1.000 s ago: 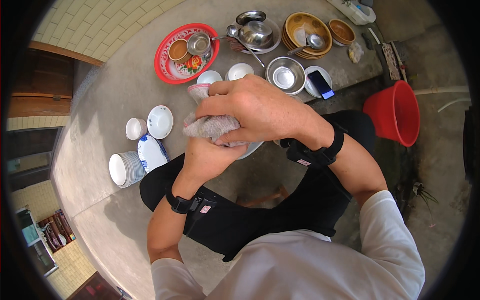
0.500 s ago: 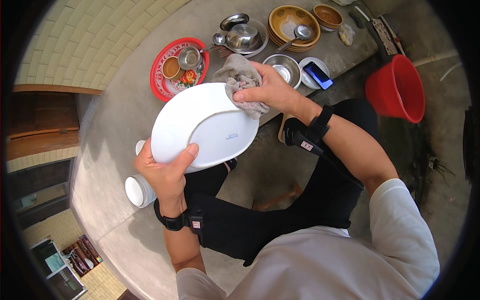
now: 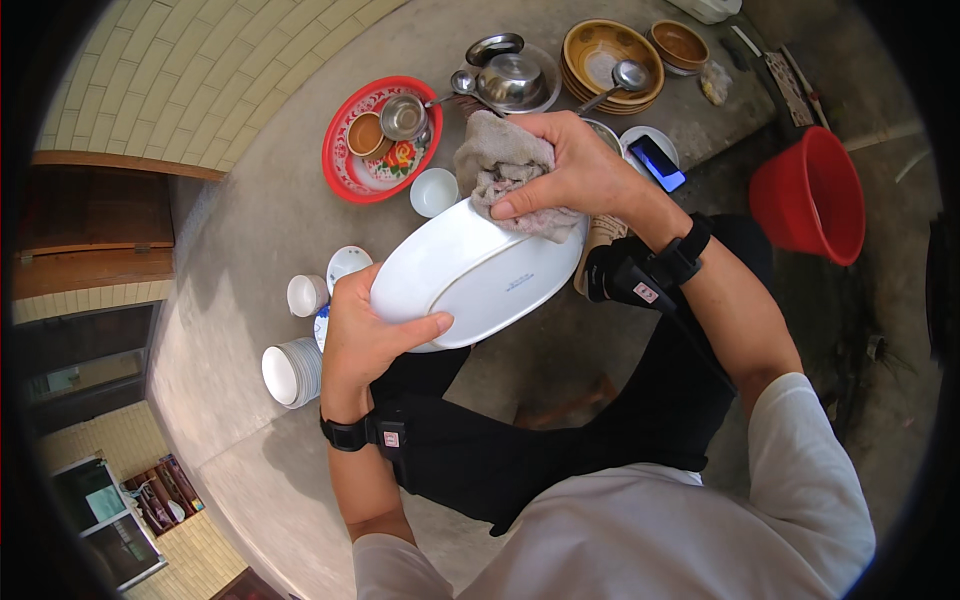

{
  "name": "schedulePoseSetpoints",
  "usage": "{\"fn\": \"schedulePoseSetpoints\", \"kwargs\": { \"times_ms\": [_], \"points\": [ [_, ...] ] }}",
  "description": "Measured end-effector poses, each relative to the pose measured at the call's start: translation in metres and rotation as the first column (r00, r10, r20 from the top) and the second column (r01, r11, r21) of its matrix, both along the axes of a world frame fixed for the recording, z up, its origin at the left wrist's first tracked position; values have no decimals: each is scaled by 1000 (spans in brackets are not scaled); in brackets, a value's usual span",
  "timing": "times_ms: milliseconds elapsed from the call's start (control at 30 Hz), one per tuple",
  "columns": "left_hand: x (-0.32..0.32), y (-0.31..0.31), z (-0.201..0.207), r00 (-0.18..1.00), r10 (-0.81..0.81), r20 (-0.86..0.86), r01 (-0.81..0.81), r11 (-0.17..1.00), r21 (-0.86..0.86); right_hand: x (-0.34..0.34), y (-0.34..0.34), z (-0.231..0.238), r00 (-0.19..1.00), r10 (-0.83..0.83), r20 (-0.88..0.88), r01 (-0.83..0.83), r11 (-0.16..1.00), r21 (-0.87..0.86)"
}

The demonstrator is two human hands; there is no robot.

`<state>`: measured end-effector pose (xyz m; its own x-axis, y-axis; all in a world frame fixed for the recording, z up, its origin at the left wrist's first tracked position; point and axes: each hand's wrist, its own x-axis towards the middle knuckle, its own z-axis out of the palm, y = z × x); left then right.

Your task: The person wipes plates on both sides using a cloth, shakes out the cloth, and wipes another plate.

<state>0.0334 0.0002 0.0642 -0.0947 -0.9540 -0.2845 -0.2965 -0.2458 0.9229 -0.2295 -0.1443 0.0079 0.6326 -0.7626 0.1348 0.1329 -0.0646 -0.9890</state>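
Note:
A large white oval platter is held up over my knees, its underside with a raised foot ring and small blue print facing me. My left hand grips the platter's left end, thumb on the underside and fingers behind the rim. At the far right edge, my right hand presses a crumpled grey cloth over the rim, its thumb lying on the near side. Most of the right hand's fingers are hidden behind the cloth.
Beyond the platter stand a red floral tray with cups, a white bowl, metal bowls and stacked brown bowls. A phone lies on a plate at right, near a red bucket. Stacked white bowls sit at left.
The platter has shifted right and tilted, looking narrower. Both hands moved right with it, the cloth still at its far edge. A white bowl and small dishes at left have come into sight.

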Motion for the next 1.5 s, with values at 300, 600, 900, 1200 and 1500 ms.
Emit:
{"fn": "schedulePoseSetpoints", "kwargs": {
  "times_ms": [300, 600, 900, 1200, 1500],
  "points": [
    [-17, 4, -22, 999, -15, -43, 13, 1000, -28, 2, -3, 2, 996, 77, -47, -84, 980, -181],
    [-49, 3, -56, 971, 175, 162, -93, 904, -418, 79, 83, -15, 929, -349, 122, 338, 670, -661],
    [-57, 8, -36, 960, 222, 170, -179, 955, -238, 48, -9, -58, 806, -591, -7, 568, 778, -267],
    [-62, 0, -58, 962, 136, 237, -87, 975, -204, 88, 70, -36, 862, -502, 69, 461, 722, -516],
    [-65, 11, -38, 948, 236, 213, -182, 952, -246, 54, -12, -57, 723, -674, -152, 654, 738, -164]
  ]
}}
